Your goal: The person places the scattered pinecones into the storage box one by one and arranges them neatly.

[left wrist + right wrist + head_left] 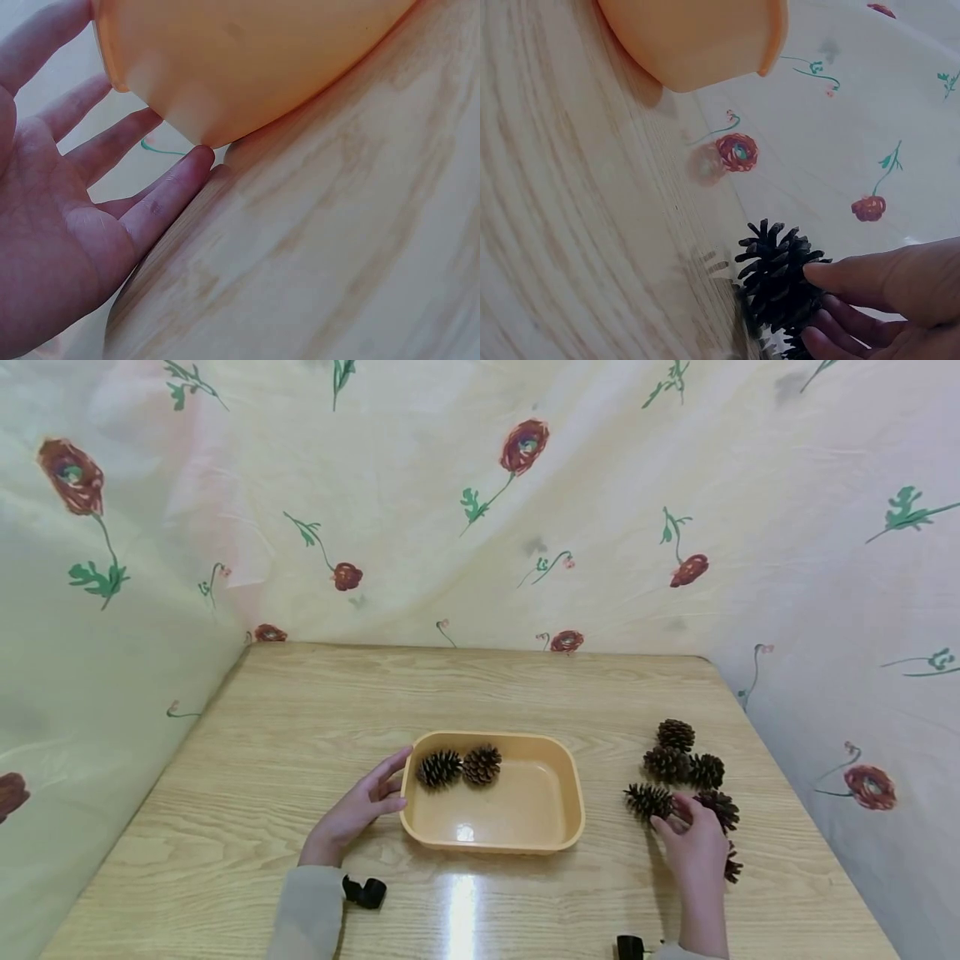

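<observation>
An orange plastic tray (491,846) stands on the table, holding two brown pine cones (439,769) side by side in its back left corner. My left hand (365,803) rests against the tray's left end. In the left wrist view its fingers are fairly straight, fingertips touching the tray wall (247,67). To the right of the tray, my right hand (692,837) pinches a pine cone (647,802) between thumb and fingers. The right wrist view shows the thumb on the side of that pine cone (775,277); the fingertips are partly hidden behind it.
Several more pine cones (666,764) lie in a loose group around the right hand, one partly covered by it. The table (225,827) is light wood. Flowered cloth (420,527) hangs behind it and along both sides. A dark wrist device (365,892) sits by the left sleeve.
</observation>
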Motion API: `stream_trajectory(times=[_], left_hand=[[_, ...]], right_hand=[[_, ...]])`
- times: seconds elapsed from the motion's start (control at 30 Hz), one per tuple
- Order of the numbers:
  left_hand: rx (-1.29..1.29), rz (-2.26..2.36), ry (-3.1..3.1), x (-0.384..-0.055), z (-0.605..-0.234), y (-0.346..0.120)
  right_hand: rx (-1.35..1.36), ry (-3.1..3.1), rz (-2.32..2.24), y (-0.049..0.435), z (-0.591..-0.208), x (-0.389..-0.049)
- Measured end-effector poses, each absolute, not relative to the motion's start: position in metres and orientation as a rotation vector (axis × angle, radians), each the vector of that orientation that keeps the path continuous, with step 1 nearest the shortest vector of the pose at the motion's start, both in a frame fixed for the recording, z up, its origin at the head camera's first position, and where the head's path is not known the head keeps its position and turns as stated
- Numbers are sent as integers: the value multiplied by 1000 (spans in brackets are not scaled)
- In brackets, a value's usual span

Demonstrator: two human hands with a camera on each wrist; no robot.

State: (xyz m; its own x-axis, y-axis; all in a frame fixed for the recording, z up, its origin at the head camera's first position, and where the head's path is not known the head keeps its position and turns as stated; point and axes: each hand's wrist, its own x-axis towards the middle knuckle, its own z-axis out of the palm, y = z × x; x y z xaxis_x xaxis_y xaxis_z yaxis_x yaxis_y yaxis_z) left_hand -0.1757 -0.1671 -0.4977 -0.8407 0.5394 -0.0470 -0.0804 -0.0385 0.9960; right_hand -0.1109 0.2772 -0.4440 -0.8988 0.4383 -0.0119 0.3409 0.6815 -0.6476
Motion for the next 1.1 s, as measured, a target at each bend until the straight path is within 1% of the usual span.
stream_trajectory(times=[0.2,0.33,0.67,1.1], left_hand=[[457,1927,1832,-177,-501,-167],[476,1935,1831,-177,-502,-166],[464,1944,1823,-174,-500,-164],[486,1954,1832,-173,-502,-164]], right_hand=[[-572,-2791,976,279,-450,-110],[-594,-2819,955,280,-453,-111],[-652,-2711,1070,278,-457,-111],[-680,-2640,1015,274,-459,-113]])
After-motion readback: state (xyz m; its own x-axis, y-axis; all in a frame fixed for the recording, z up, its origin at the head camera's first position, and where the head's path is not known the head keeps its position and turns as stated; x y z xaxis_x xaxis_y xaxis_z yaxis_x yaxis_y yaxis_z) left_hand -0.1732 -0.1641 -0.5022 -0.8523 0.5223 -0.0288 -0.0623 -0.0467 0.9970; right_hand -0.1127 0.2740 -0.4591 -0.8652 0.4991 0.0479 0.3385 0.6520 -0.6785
